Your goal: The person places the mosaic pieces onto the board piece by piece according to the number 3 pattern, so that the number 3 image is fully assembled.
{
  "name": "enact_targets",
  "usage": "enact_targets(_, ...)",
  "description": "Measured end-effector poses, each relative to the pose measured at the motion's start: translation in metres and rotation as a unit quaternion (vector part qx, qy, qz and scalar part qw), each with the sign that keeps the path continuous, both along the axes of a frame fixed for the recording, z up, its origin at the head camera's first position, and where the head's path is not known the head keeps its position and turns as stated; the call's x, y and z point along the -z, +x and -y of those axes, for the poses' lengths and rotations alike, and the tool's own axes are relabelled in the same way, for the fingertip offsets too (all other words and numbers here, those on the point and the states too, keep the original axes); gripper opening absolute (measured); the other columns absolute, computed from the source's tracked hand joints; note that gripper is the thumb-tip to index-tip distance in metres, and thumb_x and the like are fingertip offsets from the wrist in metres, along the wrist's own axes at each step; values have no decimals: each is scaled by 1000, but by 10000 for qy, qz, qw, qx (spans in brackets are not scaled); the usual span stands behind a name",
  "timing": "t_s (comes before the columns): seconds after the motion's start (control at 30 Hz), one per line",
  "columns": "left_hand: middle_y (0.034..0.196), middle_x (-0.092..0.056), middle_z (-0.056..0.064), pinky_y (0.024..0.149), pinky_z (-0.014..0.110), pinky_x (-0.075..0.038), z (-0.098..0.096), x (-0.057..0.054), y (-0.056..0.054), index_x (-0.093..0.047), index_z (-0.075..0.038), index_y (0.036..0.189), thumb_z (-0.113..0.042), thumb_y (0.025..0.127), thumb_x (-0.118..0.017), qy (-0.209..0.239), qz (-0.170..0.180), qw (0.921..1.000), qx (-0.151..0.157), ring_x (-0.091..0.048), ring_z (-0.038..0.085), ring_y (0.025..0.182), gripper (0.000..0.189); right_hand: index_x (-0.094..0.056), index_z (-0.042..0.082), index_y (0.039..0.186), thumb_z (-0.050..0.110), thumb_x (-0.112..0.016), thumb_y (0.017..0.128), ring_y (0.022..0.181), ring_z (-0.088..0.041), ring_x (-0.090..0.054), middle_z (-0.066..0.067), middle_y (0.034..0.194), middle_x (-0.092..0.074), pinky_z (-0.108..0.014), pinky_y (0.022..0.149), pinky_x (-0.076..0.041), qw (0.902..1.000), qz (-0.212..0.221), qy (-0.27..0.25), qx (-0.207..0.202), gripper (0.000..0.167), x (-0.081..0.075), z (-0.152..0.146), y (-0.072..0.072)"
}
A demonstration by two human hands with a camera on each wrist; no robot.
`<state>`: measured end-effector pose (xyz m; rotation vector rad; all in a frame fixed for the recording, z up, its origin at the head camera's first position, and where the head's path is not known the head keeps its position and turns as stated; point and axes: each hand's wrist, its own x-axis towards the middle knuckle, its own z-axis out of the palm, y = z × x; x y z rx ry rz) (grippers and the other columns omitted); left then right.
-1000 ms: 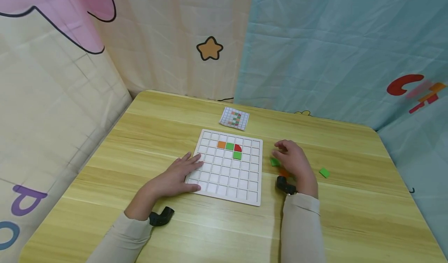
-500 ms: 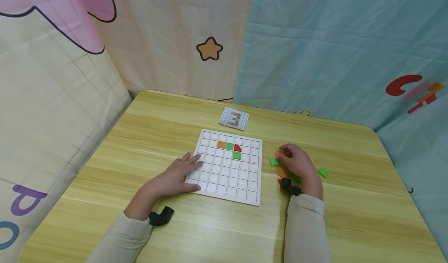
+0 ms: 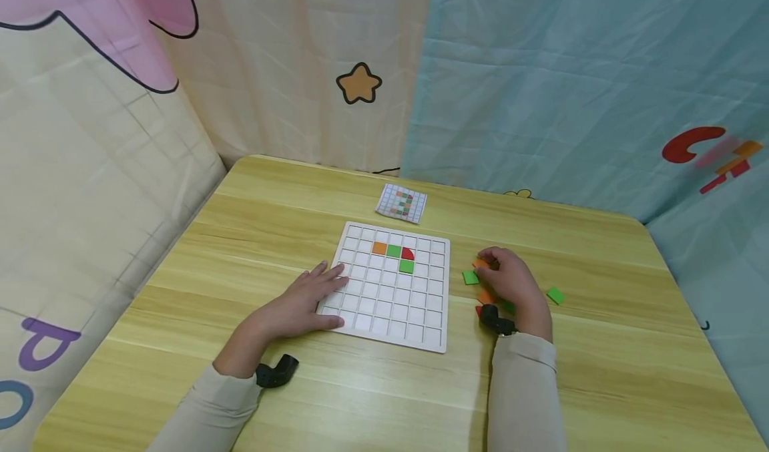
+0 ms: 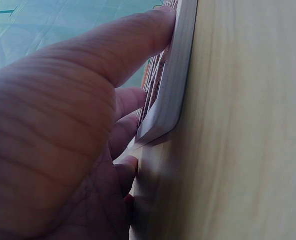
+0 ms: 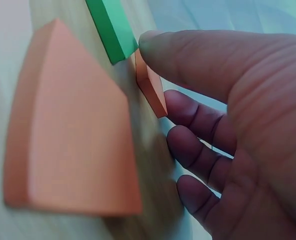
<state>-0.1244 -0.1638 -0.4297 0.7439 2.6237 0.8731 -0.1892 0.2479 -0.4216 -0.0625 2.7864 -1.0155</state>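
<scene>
My left hand [image 3: 294, 308] rests with spread, straight fingers on the left edge of a white grid board [image 3: 396, 340]. In the left wrist view, the thumb [image 4: 142, 37] lies over the board's rim. Set in the grid are an orange square tile [image 3: 380, 248], a green one [image 3: 393, 251], a red rounded one [image 3: 408, 254] and another green one [image 3: 406, 266] below it. Right of the board, my right hand [image 3: 513, 282] pinches a small orange tile [image 5: 152, 92] between thumb and fingers, low at the tabletop. A green tile [image 3: 470, 278] lies beside the fingertips.
Near the right wrist lie another orange tile [image 3: 485, 297], a red tile [image 3: 478, 311] and a partly hidden green tile [image 3: 508, 306]. Farther right is a loose green tile [image 3: 555, 296]. A printed pattern card [image 3: 414, 213] lies behind the board. Curtains [image 3: 541, 105] hang behind the table.
My right hand has shifted slightly right from over the green tile to the orange tile, uncovering more of the loose tiles. The left hand and the board have stayed in place.
</scene>
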Motion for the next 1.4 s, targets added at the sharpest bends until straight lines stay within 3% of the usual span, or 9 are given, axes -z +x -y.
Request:
enact_targets(0.8,163,-24,9,117,60,-6,-2,-1,-1,-41,-6,152,-40,89,-73,4,-43,10000,64,-7,38,150,78,-55,-6,133,8,-50,102,117,-42,-51,-28,133,-52,-56,101,-41,9996,-47,276,-46,35,-1,-2,-2)
enact_targets(1.4,162,-24,10,117,60,-6,-2,-2,-1,-41,-6,152,-39,89,-73,10,-38,10000,46,-7,38,150,77,-54,-6,135,11,-56,100,111,-40,-52,-26,129,-52,-55,100,-42,9991,-121,397,-44,39,-2,-2,-2)
